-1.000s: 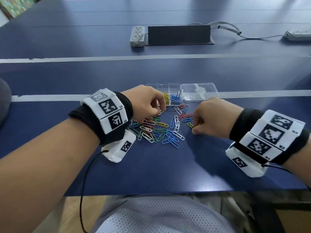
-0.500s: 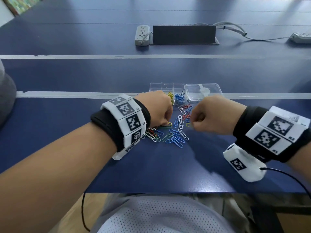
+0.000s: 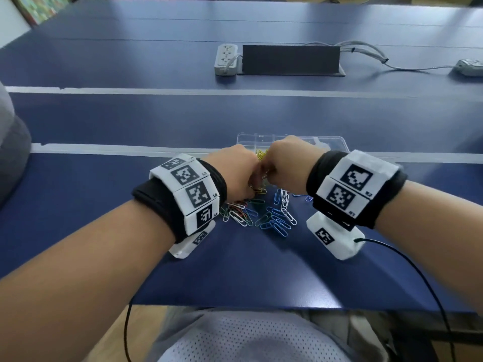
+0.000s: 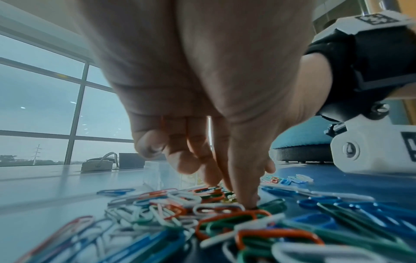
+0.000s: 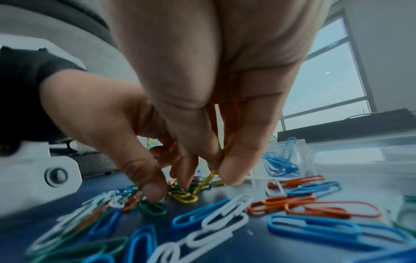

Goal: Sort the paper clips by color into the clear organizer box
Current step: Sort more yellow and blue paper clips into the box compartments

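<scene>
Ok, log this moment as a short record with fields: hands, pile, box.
right hand: pinches a yellow clip just above the pile
left hand: fingertips down in the pile, hold unclear
pile: mixed clips, loose on the blue table
box: open beyond the hands; blue clips in one compartment, yellow clips in the next
</scene>
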{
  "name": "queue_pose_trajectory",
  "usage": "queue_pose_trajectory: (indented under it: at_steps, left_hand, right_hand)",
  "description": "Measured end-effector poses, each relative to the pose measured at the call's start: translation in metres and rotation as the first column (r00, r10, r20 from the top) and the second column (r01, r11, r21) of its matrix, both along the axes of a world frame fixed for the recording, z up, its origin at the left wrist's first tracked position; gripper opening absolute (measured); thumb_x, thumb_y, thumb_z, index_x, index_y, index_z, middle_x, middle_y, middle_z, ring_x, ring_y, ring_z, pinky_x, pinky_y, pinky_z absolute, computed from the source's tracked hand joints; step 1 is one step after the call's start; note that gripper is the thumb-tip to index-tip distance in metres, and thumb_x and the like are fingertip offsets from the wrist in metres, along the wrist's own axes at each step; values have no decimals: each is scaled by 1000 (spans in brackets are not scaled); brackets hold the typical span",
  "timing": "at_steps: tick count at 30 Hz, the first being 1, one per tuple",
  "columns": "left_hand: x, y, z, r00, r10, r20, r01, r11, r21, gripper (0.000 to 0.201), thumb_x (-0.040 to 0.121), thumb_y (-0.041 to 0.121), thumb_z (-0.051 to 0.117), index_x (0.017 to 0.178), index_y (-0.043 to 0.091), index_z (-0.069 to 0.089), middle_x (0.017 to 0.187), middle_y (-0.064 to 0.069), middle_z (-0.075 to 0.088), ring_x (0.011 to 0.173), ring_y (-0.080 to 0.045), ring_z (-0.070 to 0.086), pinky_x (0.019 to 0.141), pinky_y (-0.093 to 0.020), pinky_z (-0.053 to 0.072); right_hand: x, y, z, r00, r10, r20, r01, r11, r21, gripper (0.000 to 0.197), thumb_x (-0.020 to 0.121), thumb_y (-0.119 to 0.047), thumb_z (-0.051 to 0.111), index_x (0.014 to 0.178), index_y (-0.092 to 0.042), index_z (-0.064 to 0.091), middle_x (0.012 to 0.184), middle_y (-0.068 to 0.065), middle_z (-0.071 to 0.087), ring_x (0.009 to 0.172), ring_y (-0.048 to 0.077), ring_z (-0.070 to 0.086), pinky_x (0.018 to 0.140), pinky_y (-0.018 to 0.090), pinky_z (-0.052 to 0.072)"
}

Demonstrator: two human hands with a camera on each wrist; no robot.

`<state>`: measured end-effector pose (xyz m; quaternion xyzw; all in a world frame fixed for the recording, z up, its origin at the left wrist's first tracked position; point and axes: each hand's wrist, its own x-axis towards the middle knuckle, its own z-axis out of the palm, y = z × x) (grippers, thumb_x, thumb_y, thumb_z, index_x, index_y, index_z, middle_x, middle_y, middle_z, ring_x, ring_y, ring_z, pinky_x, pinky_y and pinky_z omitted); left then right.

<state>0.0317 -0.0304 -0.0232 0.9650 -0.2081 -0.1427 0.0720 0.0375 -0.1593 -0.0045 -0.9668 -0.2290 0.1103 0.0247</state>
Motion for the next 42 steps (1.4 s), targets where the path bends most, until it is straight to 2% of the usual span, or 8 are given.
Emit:
queue_pose_trajectory:
  at_steps: [3, 7, 13, 25, 32, 35, 39, 42]
  left_hand:
    - [-1, -1, 1, 1000, 29, -6, -30, 1000, -10, 19, 79, 26, 66, 95, 21, 72, 93, -3, 66, 90, -24, 64, 69, -28, 47]
    - [0, -1, -1, 999, 38, 4, -38, 999, 12, 19, 81, 23, 63, 97, 26, 71, 85, 2, 53, 91, -26, 63, 68, -29, 45]
    - [0, -5, 0, 1000, -12, 28, 11, 999, 50, 20, 81, 22, 62, 97, 29, 73, 94, -1, 57, 96, -27, 63, 76, -35, 52]
    - [3, -6, 2, 990, -66, 123, 38, 976, 212, 18, 79, 36, 65, 95, 28, 68, 108, 0, 59, 99, -27, 62, 69, -34, 46]
    - [5, -9, 2, 988, -116, 97, 91, 969, 229, 23, 81, 30, 62, 103, 28, 68, 110, 0, 60, 99, -27, 61, 66, -33, 43]
    - [5, -13, 4, 987, -128, 97, 106, 974, 199, 17, 82, 27, 60, 97, 27, 69, 103, -1, 60, 96, -28, 62, 66, -31, 42]
    - [6, -17, 4, 990, -115, 78, 99, 977, 187, 9, 79, 28, 63, 84, 23, 69, 86, 3, 53, 86, -25, 62, 63, -31, 42]
    - [7, -19, 0, 991, -103, 88, 88, 982, 165, 9, 76, 26, 63, 82, 22, 68, 86, 3, 54, 84, -25, 60, 62, -30, 42]
  right_hand:
    - [8, 5, -10, 1000, 3, -11, -3, 998, -63, 25, 91, -14, 49, 102, -10, 70, 103, 10, 69, 81, 28, 55, 54, 23, 37]
    - [9, 1, -13, 1000, -13, -28, 11, 996, -91, 25, 92, -16, 48, 97, -8, 70, 82, 8, 58, 75, 23, 46, 53, 21, 35]
    - [9, -4, -16, 998, -5, -62, 3, 1000, -21, 25, 90, -17, 52, 102, -17, 75, 99, 10, 71, 79, 23, 53, 77, 29, 50]
    - [3, -6, -14, 995, -30, -93, 29, 1000, -11, 15, 81, -20, 61, 85, -15, 75, 87, 6, 72, 75, 22, 57, 68, 24, 44]
    - [2, -7, -10, 998, -26, -52, 26, 1000, -10, 25, 85, -20, 52, 93, -11, 74, 94, 11, 72, 84, 31, 60, 72, 28, 49]
    - [6, -11, -6, 995, -91, -52, 93, 994, 48, 18, 81, -18, 59, 88, -21, 76, 94, 6, 73, 90, 29, 65, 75, 27, 52]
    - [7, -18, 1, 988, -146, -49, 150, 984, 99, 19, 77, -14, 61, 84, -25, 76, 82, 0, 71, 83, 21, 61, 52, 14, 38]
    - [8, -20, 5, 986, -154, -66, 163, 974, 157, 20, 77, -9, 60, 81, -20, 77, 58, -5, 60, 75, 21, 62, 68, 24, 53]
